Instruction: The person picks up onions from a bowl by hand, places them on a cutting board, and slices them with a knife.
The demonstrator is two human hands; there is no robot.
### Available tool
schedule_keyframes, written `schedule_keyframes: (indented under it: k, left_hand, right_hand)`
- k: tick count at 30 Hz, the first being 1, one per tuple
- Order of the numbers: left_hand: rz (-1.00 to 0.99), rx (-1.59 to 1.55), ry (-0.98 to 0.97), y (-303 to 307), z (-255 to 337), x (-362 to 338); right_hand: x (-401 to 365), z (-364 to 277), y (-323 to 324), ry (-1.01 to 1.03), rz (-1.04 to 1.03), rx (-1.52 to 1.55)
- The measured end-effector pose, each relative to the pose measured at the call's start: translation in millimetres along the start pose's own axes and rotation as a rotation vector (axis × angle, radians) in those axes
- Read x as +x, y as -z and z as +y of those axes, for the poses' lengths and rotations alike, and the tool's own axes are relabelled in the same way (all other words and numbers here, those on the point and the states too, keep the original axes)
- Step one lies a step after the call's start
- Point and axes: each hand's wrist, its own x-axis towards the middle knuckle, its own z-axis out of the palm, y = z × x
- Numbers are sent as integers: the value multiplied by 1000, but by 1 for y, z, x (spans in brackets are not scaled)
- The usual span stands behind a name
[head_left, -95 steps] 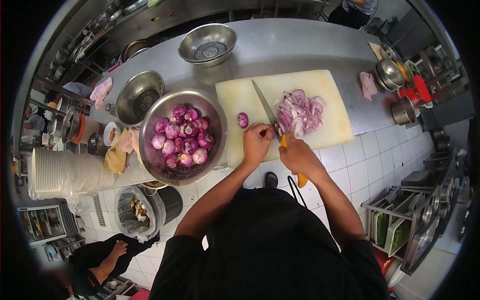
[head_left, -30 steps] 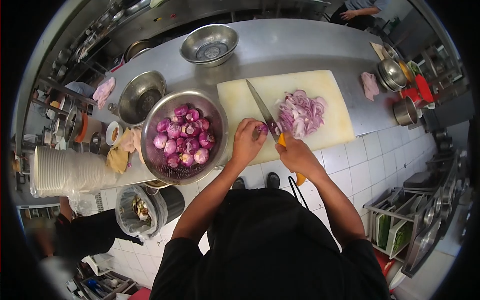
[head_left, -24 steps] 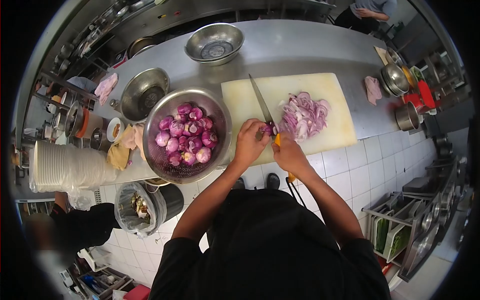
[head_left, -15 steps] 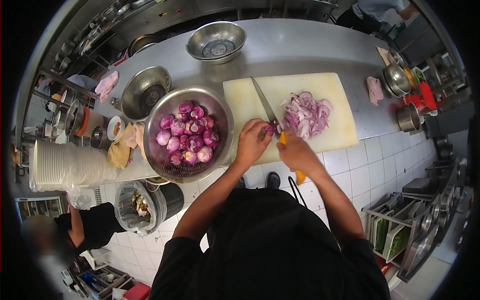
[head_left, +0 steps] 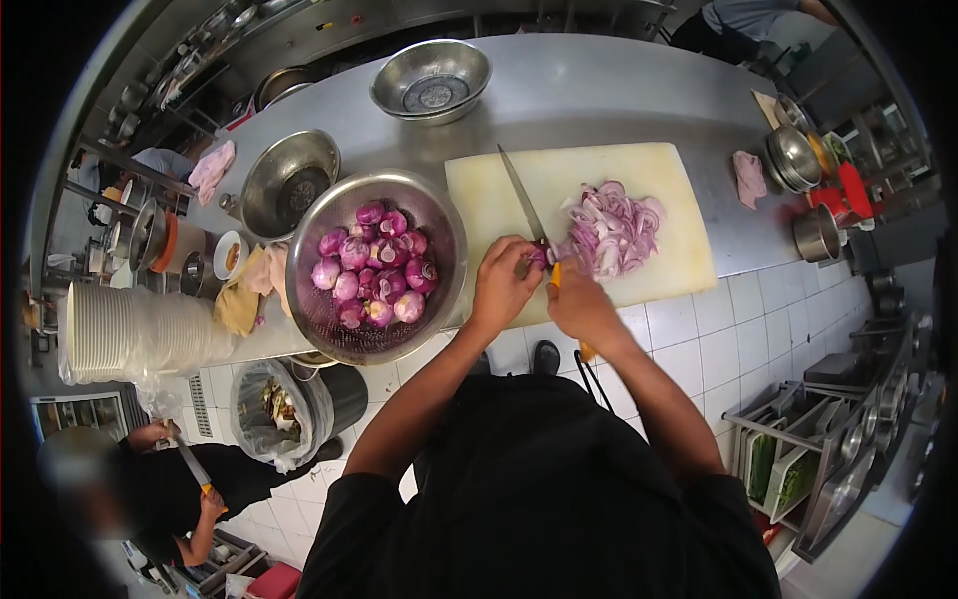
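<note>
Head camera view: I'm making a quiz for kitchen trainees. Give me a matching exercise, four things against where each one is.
Things:
1. long steel knife with orange handle
2. small purple onion piece
3. heap of sliced purple onion
4. peeled whole purple onions

Places:
A. in the round perforated steel colander
B. pinned under the fingers of the left hand
C. in the grip of the right hand
D. piled on the right part of the cream cutting board

Pairs: 1-C, 2-B, 3-D, 4-A.
</note>
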Motion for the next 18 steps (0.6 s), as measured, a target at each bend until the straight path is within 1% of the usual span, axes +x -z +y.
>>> schedule_keyframes:
  k: [2, 3, 5, 8, 10, 14, 15, 18]
  left_hand:
    - [1, -31, 35, -1, 0, 2]
    - [0, -57, 58, -1, 1, 3]
    - [-13, -80, 77, -2, 2, 2]
    - [-22, -67, 86, -1, 2, 0]
    - [-34, -71, 96, -1, 1, 0]
    - [-16, -19, 25, -3, -2, 0]
    - [-17, -20, 15, -2, -3, 1]
    - [-27, -33, 26, -2, -1, 0]
  right_hand:
    - [8, 17, -21, 125, 118, -136]
    - [8, 9, -13, 41, 31, -47]
    - [2, -18, 26, -142, -132, 132]
    - [-9, -46, 63, -196, -247, 137]
    - [-10, -31, 44, -119, -151, 99]
    - [6, 0, -9, 36, 51, -14]
    - [5, -13, 3, -74, -44, 59]
    - [7, 6, -5, 135, 114, -44]
